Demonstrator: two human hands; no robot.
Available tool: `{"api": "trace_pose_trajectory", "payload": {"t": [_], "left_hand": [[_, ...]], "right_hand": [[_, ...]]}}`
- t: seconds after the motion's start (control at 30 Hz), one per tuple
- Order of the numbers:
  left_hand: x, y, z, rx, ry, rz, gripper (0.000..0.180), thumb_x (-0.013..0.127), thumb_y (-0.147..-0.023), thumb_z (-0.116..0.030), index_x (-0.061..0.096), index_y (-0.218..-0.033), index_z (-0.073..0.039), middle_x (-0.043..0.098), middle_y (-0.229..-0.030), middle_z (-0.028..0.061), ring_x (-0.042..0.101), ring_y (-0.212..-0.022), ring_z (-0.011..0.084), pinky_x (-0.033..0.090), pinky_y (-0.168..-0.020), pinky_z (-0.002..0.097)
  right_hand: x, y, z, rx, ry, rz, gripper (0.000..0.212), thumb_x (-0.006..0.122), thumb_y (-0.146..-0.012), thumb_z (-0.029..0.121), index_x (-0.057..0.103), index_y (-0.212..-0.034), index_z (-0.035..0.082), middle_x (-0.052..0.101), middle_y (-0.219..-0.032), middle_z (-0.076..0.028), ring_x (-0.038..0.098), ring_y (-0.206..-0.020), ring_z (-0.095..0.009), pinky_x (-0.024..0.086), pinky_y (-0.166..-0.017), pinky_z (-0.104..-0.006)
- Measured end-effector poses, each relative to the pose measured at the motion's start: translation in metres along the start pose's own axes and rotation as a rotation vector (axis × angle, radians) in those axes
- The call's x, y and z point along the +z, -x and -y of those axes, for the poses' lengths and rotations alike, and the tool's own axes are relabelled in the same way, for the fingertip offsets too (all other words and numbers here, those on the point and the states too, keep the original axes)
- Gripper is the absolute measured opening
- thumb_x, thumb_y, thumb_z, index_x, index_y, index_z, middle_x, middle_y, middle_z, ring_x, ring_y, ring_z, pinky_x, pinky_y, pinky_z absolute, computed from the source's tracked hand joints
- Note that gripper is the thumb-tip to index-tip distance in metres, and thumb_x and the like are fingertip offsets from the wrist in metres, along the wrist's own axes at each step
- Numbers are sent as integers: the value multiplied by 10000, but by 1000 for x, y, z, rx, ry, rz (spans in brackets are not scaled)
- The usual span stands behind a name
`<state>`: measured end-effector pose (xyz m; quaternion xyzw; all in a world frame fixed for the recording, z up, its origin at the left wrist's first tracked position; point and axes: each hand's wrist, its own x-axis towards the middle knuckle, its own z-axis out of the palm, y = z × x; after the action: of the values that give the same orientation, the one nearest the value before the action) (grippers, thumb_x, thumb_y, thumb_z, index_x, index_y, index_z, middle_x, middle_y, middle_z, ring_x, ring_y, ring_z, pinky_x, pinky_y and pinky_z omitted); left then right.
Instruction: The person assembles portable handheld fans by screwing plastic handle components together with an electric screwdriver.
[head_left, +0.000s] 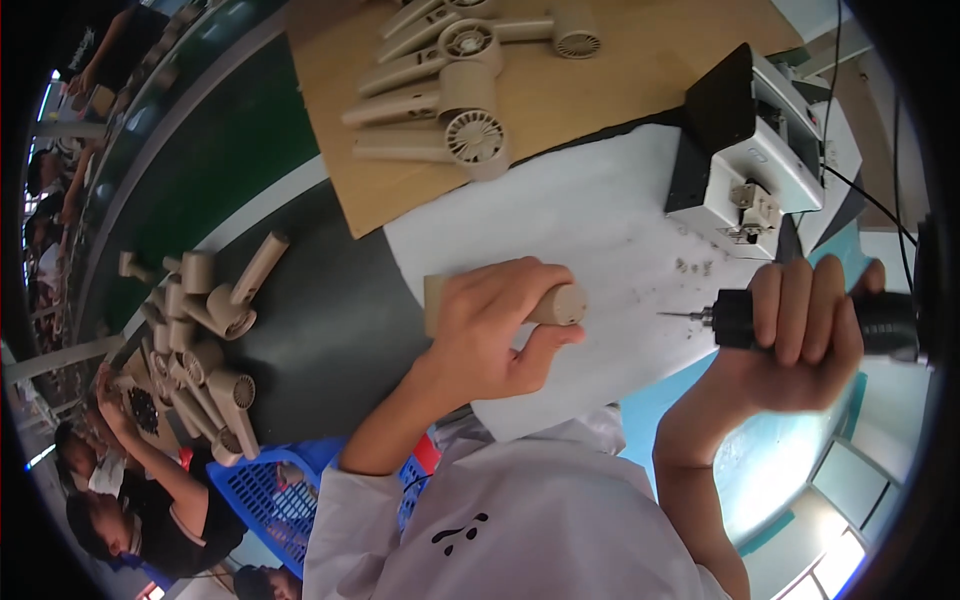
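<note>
My left hand is wrapped round a beige handheld fan, whose round handle end points right, out past my thumb and fingers. Part of its body shows left of the hand; the palm hides the middle. On the right, my right hand grips a black electric screwdriver. Its thin bit points left toward the fan's handle end, with a gap between them. Both hands are above a white sheet. Small loose pieces, likely screws, lie scattered on the sheet near the bit.
A white and black screw feeder stands at the far right, cables behind it. Several beige fans lie on brown cardboard at the back. More fans are piled at left. A blue basket and a co-worker are at lower left.
</note>
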<state>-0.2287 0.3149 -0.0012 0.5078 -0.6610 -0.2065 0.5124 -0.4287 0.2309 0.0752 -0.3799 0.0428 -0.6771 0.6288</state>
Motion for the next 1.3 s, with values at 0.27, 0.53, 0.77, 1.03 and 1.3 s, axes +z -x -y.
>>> {"api": "trace_pose_trajectory", "payload": {"t": [0.27, 0.53, 0.77, 1.03, 1.3], "left_hand": [[2, 3, 0, 44, 13, -11, 290, 760, -772, -154, 592, -959, -10, 608, -722, 106, 576, -565, 281, 466, -519, 334], [4, 1, -1, 22, 16, 7, 273, 751, -772, -157, 589, -937, -12, 597, -719, 102, 563, -563, 297, 458, -519, 345], [-32, -15, -12, -73, -264, 38, 214, 709, -736, -142, 623, -906, -44, 618, -701, 94, 580, -552, 260, 454, -516, 338], [-199, -71, 150, -335, -1201, 0, 420, 586, -833, -400, 641, -1059, -50, 683, -903, 222, 658, -857, 418, 527, -733, 508], [-173, -75, 122, -182, -1037, 170, 316, 635, -750, -32, 599, -1063, -49, 611, -1073, 202, 588, -1021, 401, 492, -851, 459]], "right_hand": [[24, 16, -30, 39, 78, 168, 321, 392, -941, 37, 447, -1254, 86, 420, -671, 5, 411, -523, -87, 419, -542, -278], [15, 16, -41, 82, 40, 203, 343, 388, -935, 43, 436, -1265, 123, 397, -646, 19, 397, -495, -75, 424, -529, -268], [-1, 11, -36, 79, 149, 125, 465, 417, -945, 69, 360, -1385, 209, 379, -615, 9, 355, -449, -104, 375, -464, -292], [-58, -20, 13, -16, 200, -57, 304, 445, -907, -5, 522, -1161, 144, 327, -640, 21, 319, -522, -89, 337, -542, -271], [-83, -46, 28, -242, 509, -129, 362, 495, -895, -21, 514, -1188, 191, 335, -632, 11, 344, -523, -107, 355, -539, -294]]}}
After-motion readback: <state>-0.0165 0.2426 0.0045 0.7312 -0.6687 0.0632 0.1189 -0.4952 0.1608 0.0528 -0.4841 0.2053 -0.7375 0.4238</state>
